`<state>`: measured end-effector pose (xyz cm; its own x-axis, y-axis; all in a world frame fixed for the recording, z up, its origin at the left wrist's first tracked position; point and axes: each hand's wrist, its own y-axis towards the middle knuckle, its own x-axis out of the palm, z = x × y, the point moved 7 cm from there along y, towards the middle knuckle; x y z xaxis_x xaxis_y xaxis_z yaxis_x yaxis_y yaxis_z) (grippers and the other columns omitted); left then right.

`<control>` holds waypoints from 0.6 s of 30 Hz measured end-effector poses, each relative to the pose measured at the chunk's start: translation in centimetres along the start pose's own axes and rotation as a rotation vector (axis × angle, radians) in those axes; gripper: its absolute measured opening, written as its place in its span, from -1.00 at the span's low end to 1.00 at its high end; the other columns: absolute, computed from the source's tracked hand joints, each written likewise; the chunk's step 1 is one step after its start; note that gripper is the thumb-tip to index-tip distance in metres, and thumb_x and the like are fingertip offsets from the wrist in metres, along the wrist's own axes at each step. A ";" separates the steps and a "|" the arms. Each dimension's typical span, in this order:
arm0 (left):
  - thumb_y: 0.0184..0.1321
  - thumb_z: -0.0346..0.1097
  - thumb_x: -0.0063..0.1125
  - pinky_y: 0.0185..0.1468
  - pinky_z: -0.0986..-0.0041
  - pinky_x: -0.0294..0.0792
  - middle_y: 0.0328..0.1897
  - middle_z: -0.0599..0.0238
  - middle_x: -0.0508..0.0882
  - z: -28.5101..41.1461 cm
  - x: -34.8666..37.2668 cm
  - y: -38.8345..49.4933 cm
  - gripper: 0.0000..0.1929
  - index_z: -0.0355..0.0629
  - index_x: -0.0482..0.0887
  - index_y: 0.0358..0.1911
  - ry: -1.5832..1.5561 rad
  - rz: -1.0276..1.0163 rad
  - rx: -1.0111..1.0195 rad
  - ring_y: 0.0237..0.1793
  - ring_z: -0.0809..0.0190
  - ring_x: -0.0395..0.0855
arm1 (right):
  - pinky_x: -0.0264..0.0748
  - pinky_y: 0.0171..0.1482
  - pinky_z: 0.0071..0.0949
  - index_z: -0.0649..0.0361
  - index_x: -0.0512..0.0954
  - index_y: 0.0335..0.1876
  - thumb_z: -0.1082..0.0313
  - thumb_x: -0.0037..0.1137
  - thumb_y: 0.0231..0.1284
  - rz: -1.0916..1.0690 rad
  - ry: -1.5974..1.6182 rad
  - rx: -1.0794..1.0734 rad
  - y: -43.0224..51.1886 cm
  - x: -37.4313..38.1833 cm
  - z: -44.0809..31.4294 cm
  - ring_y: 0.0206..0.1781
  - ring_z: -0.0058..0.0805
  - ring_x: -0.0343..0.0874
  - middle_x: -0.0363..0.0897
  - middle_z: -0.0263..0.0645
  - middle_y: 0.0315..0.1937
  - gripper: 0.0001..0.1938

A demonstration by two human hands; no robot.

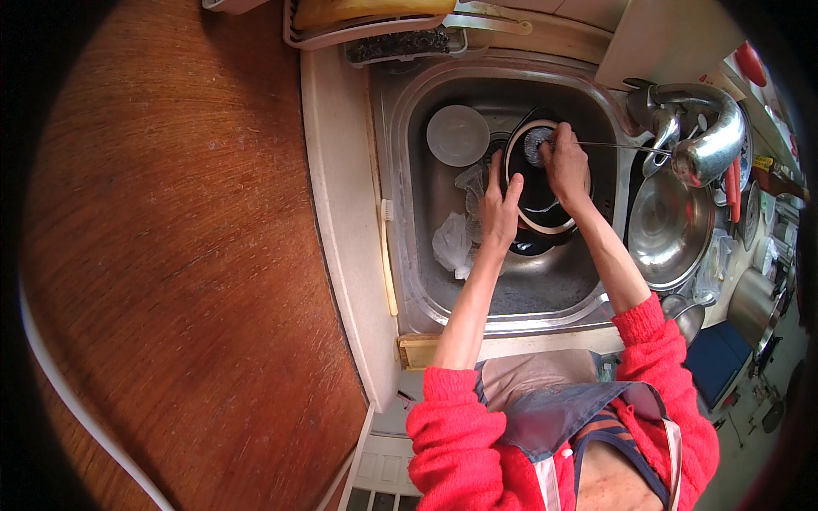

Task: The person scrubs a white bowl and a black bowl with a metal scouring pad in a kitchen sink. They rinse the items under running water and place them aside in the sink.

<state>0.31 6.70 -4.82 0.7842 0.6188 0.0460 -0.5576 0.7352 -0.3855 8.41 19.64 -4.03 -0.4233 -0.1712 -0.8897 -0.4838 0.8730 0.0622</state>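
Note:
A dark pot with a pale rim (pixel 516 220) stands tilted in the stainless-steel sink (pixel 543 287), with some water inside. My left hand (pixel 501 207) rests against the pot's left side, fingers spread. Pressed to the inner wall near the far edge is a metal scouring pad (pixel 537 145), held in the fingers of my right hand (pixel 566 167). A thin stream of water (pixel 620 146) runs from the chrome faucet (pixel 700 160) towards the pot. Left of the pot lie a translucent round bowl (pixel 457 135) and a crumpled plastic bag (pixel 452 243).
A long-handled brush (pixel 388 268) lies along the sink's left edge. Beyond the sink are a dish rack (pixel 377 29) and a tray (pixel 409 48). A metal basin (pixel 668 223) sits to the right. A wooden surface (pixel 192 255) fills the left side.

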 end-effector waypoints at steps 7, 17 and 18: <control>0.19 -0.04 -0.10 0.18 0.39 0.16 0.17 -0.04 0.37 -0.1 0.1 0.9 -0.40 -0.23 0.16 0.23 -0.097 0.000 0.043 0.16 0.03 0.34 | 0.39 -0.32 -0.48 0.32 0.46 -0.31 0.45 0.00 -0.01 -0.341 0.631 0.194 -3.1 1.1 -2.5 -0.42 -0.40 0.51 0.49 -0.09 -0.50 -0.85; 0.24 -0.07 -0.14 0.19 0.39 0.15 0.20 0.03 0.35 0.9 -2.9 0.9 -0.44 -0.20 0.13 0.24 -0.061 0.145 0.095 0.19 0.06 0.32 | 0.40 -0.07 -0.34 0.13 0.54 -0.14 0.36 -0.01 0.00 -0.564 0.019 -0.359 -4.3 0.0 -1.8 -0.11 -0.19 0.46 0.48 -0.19 -0.21 -0.74; 0.23 -0.05 -0.13 0.19 0.37 0.15 0.20 0.02 0.35 1.0 -2.8 1.0 -0.42 -0.17 0.13 0.25 -0.033 0.121 0.095 0.19 0.04 0.32 | 0.39 -0.07 -0.35 0.14 0.53 -0.16 0.39 -0.01 -0.05 -0.503 -0.079 -0.414 -3.8 0.1 -1.7 -0.12 -0.21 0.46 0.48 -0.21 -0.23 -0.73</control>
<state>-2.68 5.95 -4.39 0.7012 0.7122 0.0348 -0.6720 0.6763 -0.3016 8.87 15.56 -3.59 -0.0184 -0.4652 -0.8850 -0.8697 0.4441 -0.2154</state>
